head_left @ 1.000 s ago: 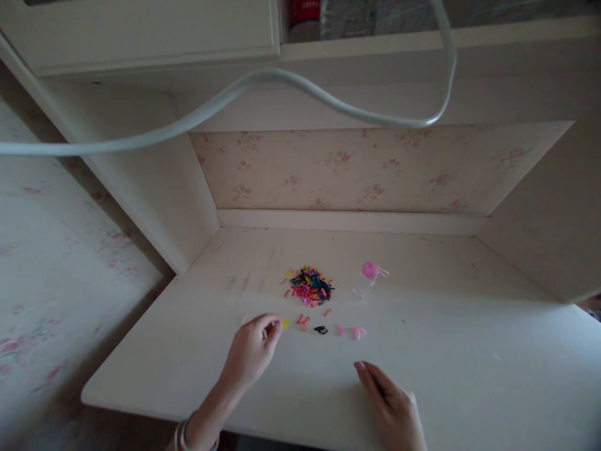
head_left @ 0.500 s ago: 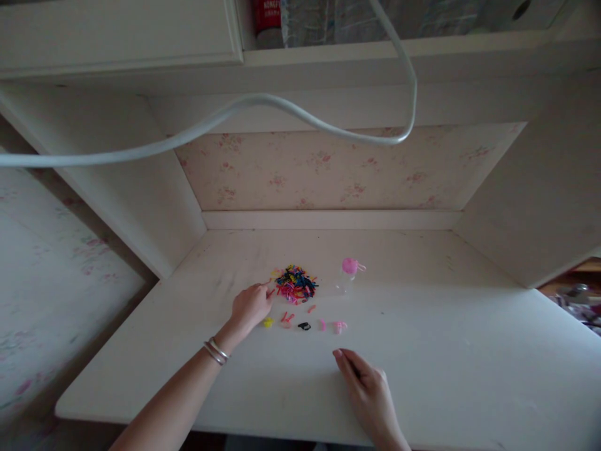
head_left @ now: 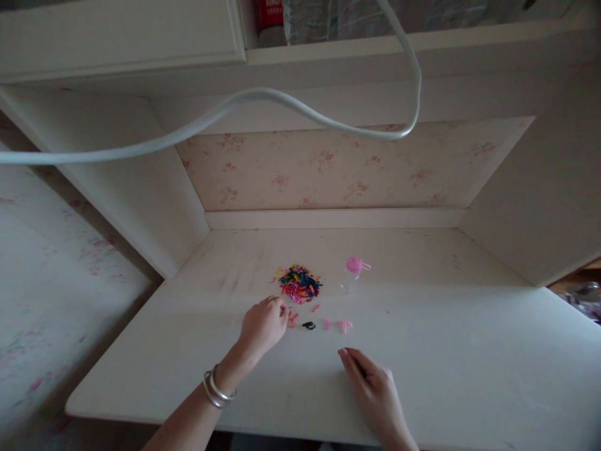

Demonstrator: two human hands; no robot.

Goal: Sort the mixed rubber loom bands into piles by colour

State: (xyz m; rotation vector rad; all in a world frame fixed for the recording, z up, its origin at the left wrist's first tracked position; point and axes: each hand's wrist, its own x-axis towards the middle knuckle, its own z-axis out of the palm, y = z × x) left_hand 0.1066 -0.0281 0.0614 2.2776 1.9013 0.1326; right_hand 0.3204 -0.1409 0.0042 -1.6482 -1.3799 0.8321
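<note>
My left hand point(head_left: 265, 322) is closed in a pinch just in front of the pile, beside a few loose red bands point(head_left: 293, 317). What its fingers hold, if anything, is too small to see. A heap of small multicoloured rubber bands point(head_left: 300, 285) lies behind it. To the right of the fingers are a black cluster of bands point(head_left: 308, 326), a magenta one point(head_left: 327, 324) and a pale pink bunch point(head_left: 345, 326). Nearer the front edge my right hand point(head_left: 373, 382) rests with thumb and forefinger pressed together; the contents of that grip are hidden.
A small clear bottle point(head_left: 348, 285) with a pink lid point(head_left: 354, 265) and loop stands right of the heap. A white cable point(head_left: 263, 94) hangs across the upper view. Side panels and a shelf point(head_left: 328, 56) enclose the white desk point(head_left: 451, 351).
My left hand has drawn back from the heap's left side, toward me and to the right, its pointing fingers now curled in. It covers the yellow bunch. My right hand holds its pose.
</note>
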